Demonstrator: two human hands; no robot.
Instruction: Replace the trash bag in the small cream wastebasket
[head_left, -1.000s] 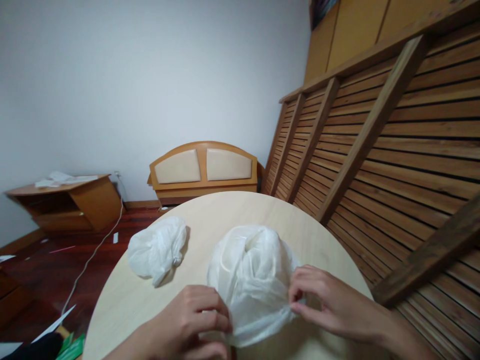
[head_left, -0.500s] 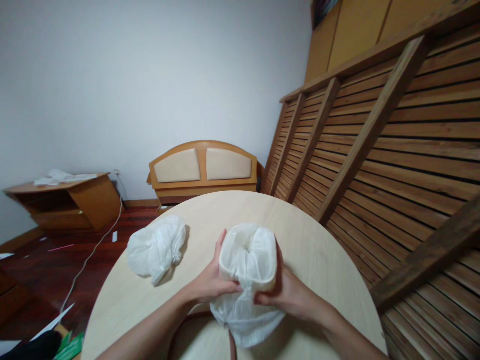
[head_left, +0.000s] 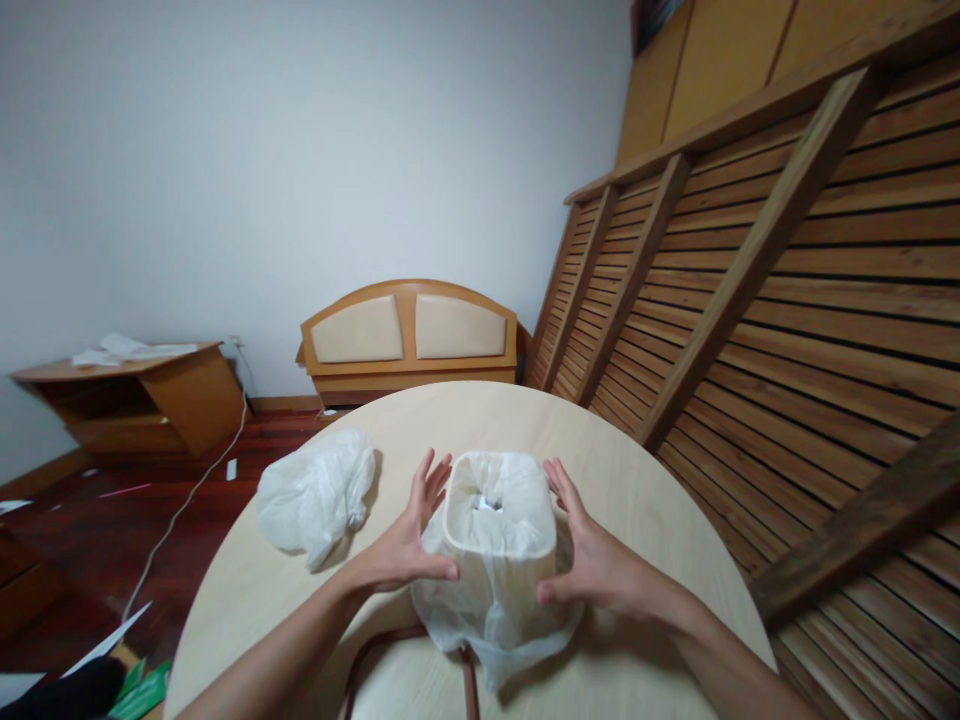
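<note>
A small, pale, square-rimmed bin stands upright on the round table. A thin white plastic bag lines it, folded over the rim and hanging loose around its outside. Something small and shiny shows at the bottom of the opening. My left hand is beside the bin's left side, open, with fingers spread and the thumb close to the bag. On the opposite side, my right hand is also open, its thumb by the bag near the front corner. A crumpled white plastic bag lies to the left.
A brown curved strip lies on the table in front of the bin. Beyond the table stand a headboard and a low wooden cabinet. Slatted wooden panels lean along the right. A white cable crosses the floor.
Both hands have loosened from the rim and moved slightly apart, fingers spreading. The bag's opening now spreads wider inside the bin, whose body shows more upright.
</note>
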